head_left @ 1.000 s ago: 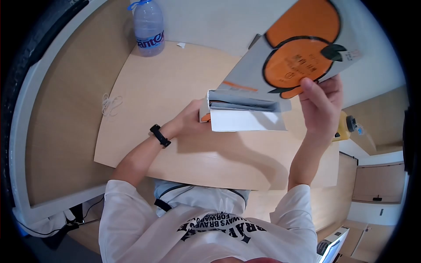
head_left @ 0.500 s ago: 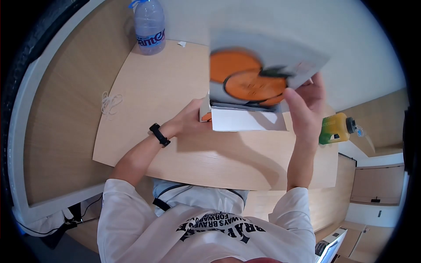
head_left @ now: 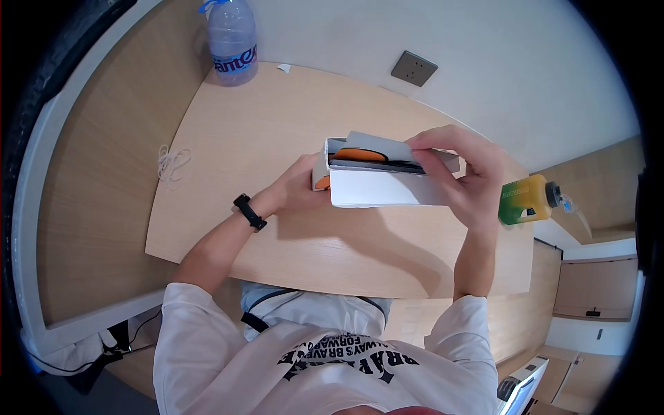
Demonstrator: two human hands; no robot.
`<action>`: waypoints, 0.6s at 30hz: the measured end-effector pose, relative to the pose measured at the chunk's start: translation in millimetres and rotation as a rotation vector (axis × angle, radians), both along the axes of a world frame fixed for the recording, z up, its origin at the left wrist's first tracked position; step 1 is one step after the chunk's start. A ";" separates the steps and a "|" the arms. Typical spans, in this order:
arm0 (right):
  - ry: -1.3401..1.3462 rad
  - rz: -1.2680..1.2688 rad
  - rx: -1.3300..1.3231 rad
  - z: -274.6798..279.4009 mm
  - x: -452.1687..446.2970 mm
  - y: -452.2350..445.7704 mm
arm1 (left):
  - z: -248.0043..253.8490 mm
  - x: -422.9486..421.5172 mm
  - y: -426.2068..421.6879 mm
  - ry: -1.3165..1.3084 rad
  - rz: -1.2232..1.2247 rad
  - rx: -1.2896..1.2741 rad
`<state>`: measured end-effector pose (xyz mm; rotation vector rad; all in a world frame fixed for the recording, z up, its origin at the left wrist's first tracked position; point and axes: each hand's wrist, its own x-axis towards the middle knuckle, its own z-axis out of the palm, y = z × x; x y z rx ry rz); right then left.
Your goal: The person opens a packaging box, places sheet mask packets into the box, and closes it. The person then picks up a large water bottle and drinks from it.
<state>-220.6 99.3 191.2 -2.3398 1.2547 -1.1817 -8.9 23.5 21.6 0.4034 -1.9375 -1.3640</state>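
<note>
My left hand (head_left: 299, 185) is wrapped round the left end of a white cardboard box (head_left: 387, 189), which bears an orange print on its side. The box is open at the top, and its white flap hangs toward me. A grey card or thin booklet (head_left: 394, 146) with an orange drawing stands mostly inside the box, its upper strip sticking out. Between thumb and fingers, my right hand (head_left: 470, 169) pinches that card near its right end. Dark edges of other contents show beside it, too narrow to name.
A large clear bottle (head_left: 234, 45) stands at the back left of the wooden table (head_left: 235, 138). Coiled white cord (head_left: 173, 166) lies at the left. A yellow-green bottle (head_left: 526, 199) is to the right. A wall socket (head_left: 414, 68) sits behind the table.
The card, held high above the box before, has moved down into it with my right hand. The wall socket behind is now uncovered. My left hand stays on the box.
</note>
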 end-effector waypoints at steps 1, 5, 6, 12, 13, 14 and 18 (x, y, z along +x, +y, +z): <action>0.035 -0.008 0.009 -0.8 1.1 0.3 | 0.7 -0.6 0.2 0.009 0.000 0.002; 0.045 -0.017 0.092 -5.4 4.9 -2.4 | -1.4 -0.6 -0.3 0.027 0.001 -0.035; 0.074 -0.008 0.091 -5.2 5.3 -2.5 | -2.4 -0.2 -0.8 0.028 0.000 -0.057; 0.223 -0.055 0.018 0.6 13.9 6.4 | -4.1 0.3 -1.6 0.028 -0.001 -0.053; 0.273 -0.046 0.012 3.0 14.6 9.9 | -4.2 0.0 -1.3 0.039 -0.002 -0.045; 0.323 -0.037 0.006 3.8 15.2 12.8 | -3.8 -0.7 -1.0 0.050 -0.002 -0.037; 0.428 -0.054 -0.029 0.5 16.8 20.1 | -1.5 0.6 -0.4 0.019 0.003 -0.035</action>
